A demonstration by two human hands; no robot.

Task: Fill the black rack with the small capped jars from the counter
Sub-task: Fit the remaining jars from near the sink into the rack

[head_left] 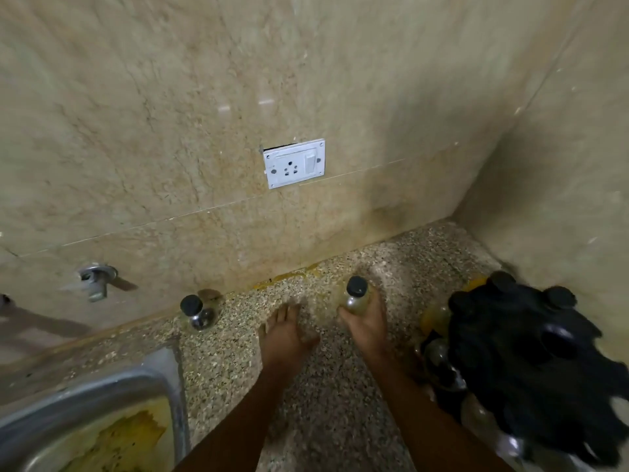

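Two capped jars outside the black rack [531,362]: one jar [355,296] gripped by right hand [366,327], one spare jar [197,313] stood on worktop [238,352] far from rack. Left hand [284,335] held flat, empty.

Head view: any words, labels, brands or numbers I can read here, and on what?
None can be read.
Jar in the right hand: no label shows.
Jar by the wall: no label shows.
Wall socket plate: no markings legible.
Black rack: blurred, no text visible.
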